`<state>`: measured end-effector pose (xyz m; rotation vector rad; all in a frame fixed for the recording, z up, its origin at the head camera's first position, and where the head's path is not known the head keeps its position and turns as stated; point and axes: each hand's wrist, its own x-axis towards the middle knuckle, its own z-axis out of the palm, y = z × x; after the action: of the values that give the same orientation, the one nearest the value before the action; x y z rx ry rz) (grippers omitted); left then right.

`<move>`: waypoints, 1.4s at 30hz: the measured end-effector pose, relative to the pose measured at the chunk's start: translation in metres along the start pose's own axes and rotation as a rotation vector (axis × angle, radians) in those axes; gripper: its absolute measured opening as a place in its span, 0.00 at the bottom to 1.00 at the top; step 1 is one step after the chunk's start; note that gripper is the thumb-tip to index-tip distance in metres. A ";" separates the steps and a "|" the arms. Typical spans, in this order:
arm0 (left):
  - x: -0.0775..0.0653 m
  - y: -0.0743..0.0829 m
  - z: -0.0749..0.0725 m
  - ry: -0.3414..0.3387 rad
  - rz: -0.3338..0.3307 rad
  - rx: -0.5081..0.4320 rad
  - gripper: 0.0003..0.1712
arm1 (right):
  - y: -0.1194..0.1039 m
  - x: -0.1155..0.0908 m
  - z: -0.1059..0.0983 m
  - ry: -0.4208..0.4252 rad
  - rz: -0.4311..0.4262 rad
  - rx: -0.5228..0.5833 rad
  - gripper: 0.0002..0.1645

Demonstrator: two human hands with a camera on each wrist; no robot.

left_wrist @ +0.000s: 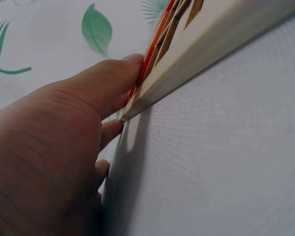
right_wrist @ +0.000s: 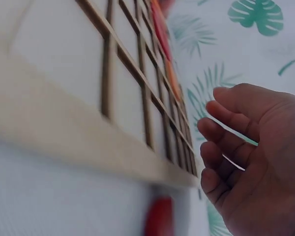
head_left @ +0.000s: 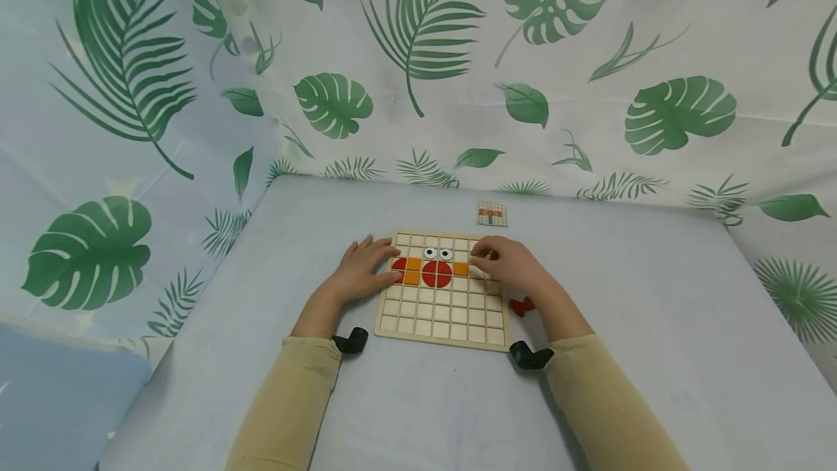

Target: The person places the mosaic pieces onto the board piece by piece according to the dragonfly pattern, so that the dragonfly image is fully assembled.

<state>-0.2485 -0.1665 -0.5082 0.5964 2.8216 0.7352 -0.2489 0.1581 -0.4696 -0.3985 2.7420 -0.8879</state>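
Observation:
A wooden grid board [head_left: 451, 341] lies in front of me with colored tiles set in it. Two eye tiles [head_left: 437, 254] sit above a red disc [head_left: 437, 274] made of several pieces. Orange tiles [head_left: 413, 271] lie left of the disc beside red curved pieces [head_left: 397, 265]. Another orange tile [head_left: 461, 268] is right of the disc. My left hand [head_left: 361, 270] rests at the board's left edge, its thumb touching a red piece. Over the right side hovers my right hand [head_left: 513, 262], fingers loosely bent, nothing between them in the right wrist view.
Red pieces [head_left: 522, 306] lie on the table just right of the board, under my right forearm. A small pattern card [head_left: 492, 214] stands out behind the board. Leaf-printed cloth [head_left: 451, 129] rises at the back and sides of the table.

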 end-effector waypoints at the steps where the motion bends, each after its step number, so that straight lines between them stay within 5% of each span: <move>1: 0.000 0.000 0.000 -0.001 -0.001 0.001 0.31 | 0.001 -0.003 -0.004 0.002 0.009 0.004 0.12; 13: -0.001 0.003 -0.002 -0.008 -0.002 0.008 0.31 | 0.038 -0.053 -0.051 0.002 0.117 -0.031 0.16; 25: -0.002 0.004 -0.002 -0.014 -0.011 -0.003 0.30 | 0.076 -0.107 -0.070 -0.062 0.091 -0.013 0.14; 33: -0.003 0.006 -0.004 -0.013 -0.008 -0.001 0.31 | 0.096 -0.113 -0.066 -0.222 0.095 0.066 0.13; 42: -0.002 0.006 -0.004 -0.018 -0.005 -0.001 0.31 | 0.099 -0.110 -0.055 -0.196 0.088 0.043 0.10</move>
<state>-0.2459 -0.1643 -0.5014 0.5930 2.8047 0.7263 -0.1800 0.3000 -0.4708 -0.3345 2.5367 -0.8367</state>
